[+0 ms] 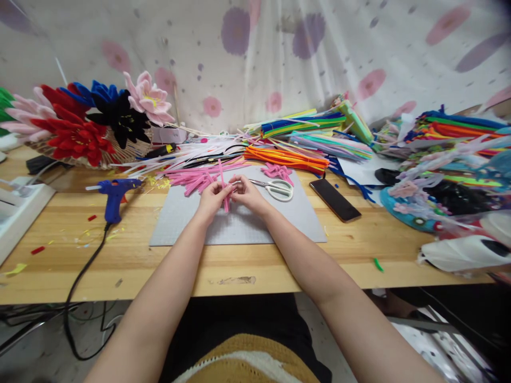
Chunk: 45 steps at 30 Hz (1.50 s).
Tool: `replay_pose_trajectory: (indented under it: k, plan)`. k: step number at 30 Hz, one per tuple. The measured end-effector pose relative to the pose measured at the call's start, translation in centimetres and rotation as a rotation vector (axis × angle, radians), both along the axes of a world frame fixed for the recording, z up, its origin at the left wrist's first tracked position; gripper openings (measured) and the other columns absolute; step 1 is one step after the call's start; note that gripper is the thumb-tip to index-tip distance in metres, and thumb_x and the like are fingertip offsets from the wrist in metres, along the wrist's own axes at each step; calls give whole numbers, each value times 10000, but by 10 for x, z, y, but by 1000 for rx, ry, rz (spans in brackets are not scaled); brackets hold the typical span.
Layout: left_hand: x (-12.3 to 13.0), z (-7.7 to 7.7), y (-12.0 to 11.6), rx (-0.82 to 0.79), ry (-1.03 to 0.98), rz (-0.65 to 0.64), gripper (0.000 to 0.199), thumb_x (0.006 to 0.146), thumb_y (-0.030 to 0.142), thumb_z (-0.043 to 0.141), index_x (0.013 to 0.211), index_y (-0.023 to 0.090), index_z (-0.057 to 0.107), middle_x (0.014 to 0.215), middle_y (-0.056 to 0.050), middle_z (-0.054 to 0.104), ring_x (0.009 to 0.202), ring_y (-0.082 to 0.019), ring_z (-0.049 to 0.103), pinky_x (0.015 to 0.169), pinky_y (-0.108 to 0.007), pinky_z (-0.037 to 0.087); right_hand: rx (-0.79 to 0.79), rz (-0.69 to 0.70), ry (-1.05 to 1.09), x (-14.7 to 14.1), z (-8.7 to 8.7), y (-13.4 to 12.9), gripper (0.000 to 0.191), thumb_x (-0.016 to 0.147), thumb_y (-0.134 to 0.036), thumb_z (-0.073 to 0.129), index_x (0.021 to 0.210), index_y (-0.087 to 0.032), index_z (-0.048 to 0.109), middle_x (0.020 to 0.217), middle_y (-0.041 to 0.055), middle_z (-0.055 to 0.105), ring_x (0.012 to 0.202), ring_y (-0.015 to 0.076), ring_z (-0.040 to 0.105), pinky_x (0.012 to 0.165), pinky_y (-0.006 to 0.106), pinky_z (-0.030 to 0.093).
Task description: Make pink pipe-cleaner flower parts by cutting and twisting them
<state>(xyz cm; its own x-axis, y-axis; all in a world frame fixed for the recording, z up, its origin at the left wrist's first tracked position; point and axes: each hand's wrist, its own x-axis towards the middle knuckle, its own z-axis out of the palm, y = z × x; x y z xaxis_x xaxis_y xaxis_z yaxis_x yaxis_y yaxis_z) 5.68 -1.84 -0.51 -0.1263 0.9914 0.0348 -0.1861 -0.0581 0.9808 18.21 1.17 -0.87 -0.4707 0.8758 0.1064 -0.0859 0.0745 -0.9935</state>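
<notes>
Both hands are together above a grey cutting mat [247, 231]. My left hand [213, 199] is closed, its fingers pinching a pink pipe cleaner [221, 171] that stands up past the fingertips and shows again below them. My right hand [248, 196] is closed at the same spot, fingertips on the pipe cleaner; part of the grip is hidden. Cut pink pipe cleaners [194, 181] lie in a pile just behind my left hand. White-handled scissors [280, 190] rest on the mat right of my right hand, with bent pink pieces [277, 171] behind them.
A blue glue gun [114, 197] stands on the left, its cord hanging off the table edge. A phone [335, 199] lies right of the mat. Bundles of coloured pipe cleaners [285, 158] line the back. Fuzzy flowers [80, 138] fill the back left; bagged materials [447, 197] crowd the right.
</notes>
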Motion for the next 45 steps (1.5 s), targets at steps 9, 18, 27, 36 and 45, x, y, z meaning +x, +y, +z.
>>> replay_pose_trajectory:
  k: [9, 18, 27, 36, 45]
  plan:
    - [-4, 0, 1, 8, -79, 93, 229, 600, 299, 742, 629, 160, 563, 565, 42, 519, 490, -71, 456, 459, -190, 362, 4, -79, 29, 8, 5, 1, 320, 669, -229, 633, 927, -210, 445, 684, -58, 512, 646, 80, 529, 608, 200, 429]
    - [-6, -1, 2, -60, -235, 18, 266, 614, 309, 750, 708, 148, 561, 610, 34, 564, 520, -67, 533, 507, -187, 448, -166, -156, 203, 4, -2, 1, 514, 617, -230, 667, 1045, -259, 384, 872, -45, 501, 587, 57, 537, 544, 207, 460]
    - [-5, 7, -1, -165, -370, -46, 100, 746, 189, 653, 739, 131, 573, 600, 14, 597, 514, -74, 580, 505, -177, 479, 116, 108, 141, 11, 0, 2, 367, 646, -256, 685, 1007, -253, 616, 1048, 15, 560, 819, 114, 564, 744, 260, 481]
    - [-3, 3, 1, -190, -330, 4, 103, 796, 216, 598, 754, 122, 598, 649, -10, 623, 540, -75, 576, 564, -215, 518, 257, -184, -37, 10, 3, 4, 281, 736, -415, 595, 898, -209, 697, 1106, 63, 559, 952, 160, 534, 619, 223, 483]
    - [-4, 3, 0, -107, -109, 57, 251, 736, 355, 648, 850, 132, 660, 727, -37, 632, 630, -116, 603, 582, -264, 539, 230, -333, -36, 10, 3, 9, 238, 764, -381, 573, 829, -160, 631, 689, -3, 602, 628, 92, 517, 622, 228, 411]
